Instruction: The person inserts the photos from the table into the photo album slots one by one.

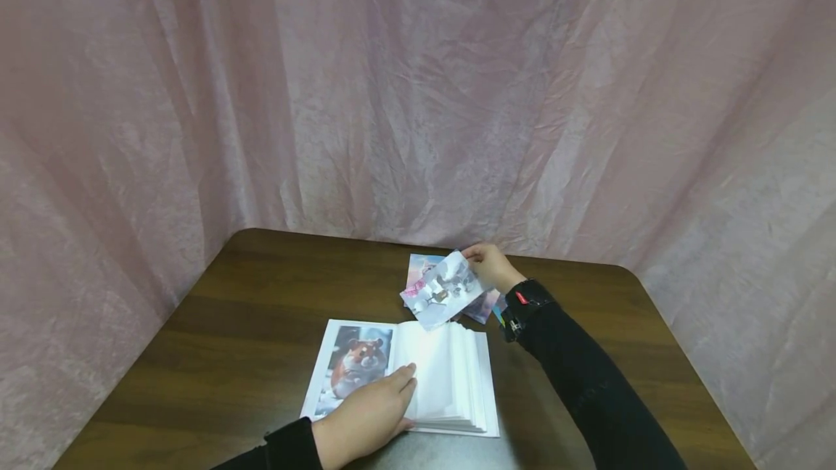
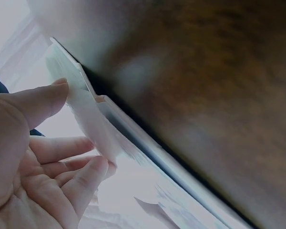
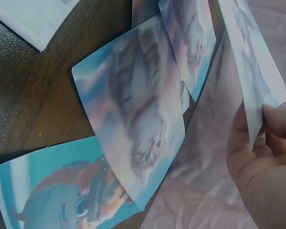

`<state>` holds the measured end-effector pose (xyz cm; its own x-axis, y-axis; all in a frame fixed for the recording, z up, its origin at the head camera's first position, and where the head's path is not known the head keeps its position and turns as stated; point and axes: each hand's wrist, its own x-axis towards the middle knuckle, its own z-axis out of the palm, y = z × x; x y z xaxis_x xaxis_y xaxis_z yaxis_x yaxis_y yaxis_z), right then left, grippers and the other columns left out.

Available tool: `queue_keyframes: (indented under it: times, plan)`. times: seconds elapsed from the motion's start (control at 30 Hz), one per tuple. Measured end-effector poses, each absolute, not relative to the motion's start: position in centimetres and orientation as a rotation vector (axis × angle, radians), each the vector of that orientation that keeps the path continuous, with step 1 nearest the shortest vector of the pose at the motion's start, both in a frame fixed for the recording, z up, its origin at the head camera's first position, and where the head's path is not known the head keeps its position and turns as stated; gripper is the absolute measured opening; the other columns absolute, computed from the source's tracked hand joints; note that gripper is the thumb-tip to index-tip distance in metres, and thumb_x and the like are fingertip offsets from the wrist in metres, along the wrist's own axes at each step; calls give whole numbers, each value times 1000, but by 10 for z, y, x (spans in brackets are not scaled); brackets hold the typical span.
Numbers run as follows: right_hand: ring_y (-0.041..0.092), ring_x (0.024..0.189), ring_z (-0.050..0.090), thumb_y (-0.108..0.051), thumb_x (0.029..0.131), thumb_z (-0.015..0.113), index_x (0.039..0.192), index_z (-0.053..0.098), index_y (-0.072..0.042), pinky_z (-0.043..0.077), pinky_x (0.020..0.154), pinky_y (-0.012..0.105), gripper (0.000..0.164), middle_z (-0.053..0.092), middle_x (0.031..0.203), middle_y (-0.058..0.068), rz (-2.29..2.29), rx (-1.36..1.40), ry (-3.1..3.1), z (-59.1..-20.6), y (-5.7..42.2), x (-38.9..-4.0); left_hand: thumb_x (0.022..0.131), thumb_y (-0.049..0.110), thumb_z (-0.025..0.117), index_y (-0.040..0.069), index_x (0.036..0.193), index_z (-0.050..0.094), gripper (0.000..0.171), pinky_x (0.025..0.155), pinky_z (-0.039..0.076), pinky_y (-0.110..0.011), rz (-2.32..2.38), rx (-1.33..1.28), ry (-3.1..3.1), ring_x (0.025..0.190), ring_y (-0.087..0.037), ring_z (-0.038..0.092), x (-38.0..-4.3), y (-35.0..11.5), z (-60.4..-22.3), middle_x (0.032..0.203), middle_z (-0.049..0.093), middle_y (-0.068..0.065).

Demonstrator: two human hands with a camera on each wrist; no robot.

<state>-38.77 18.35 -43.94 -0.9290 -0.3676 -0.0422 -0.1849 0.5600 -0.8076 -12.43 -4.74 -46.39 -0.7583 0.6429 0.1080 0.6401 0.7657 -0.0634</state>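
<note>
One photo print [image 1: 445, 290] pinched in our right hand [image 1: 493, 268], we should steady the photo album [image 1: 434, 370] with our loosely spread left hand [image 1: 367, 415].

Left-wrist glare, blurred tabletop [image 2: 224, 90]

Glossy paper photo [image 1: 444, 290]; wood-grain tabletop [image 1: 261, 310]; velvety cloth curtain [image 1: 392, 107].

- This is looking like a curtained-off booth, home or studio remaining unclear.
- Pink crinkled curtains [image 1: 418, 93] are hanging from nine through twelve to three o'clock.
- A wood-grain table [image 1: 281, 289] is standing toward six o'clock.
</note>
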Motion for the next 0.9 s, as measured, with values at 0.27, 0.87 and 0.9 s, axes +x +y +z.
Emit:
queue_keyframes:
  times: [0.27,0.87,0.9]
  plan:
    - [33,116,59,5,100,53,122,67,2,50,97,42,27,62,125,19,-1194,-564,2689,-434,166,-386,88,43,75,1,124,66,56,89,54,-24,75,-1034,-2797,113,-17,64,-124,-48,-464,133,61,-13]
    - [29,123,59,7,98,51,120,73,-5,51,98,38,33,68,127,13,-865,-796,2729,-399,122,-385,90,39,74,2,131,64,56,96,52,-27,34,-1023,-2863,123,-18,59,-125,-48,-464,138,59,-13]
    - [29,123,59,8,98,50,120,74,-5,51,98,38,34,68,126,13,-844,-811,2734,-398,121,-385,90,39,74,2,131,64,57,96,52,-27,32,-1022,-2866,123,-18,59,-125,-48,-464,138,59,-13]
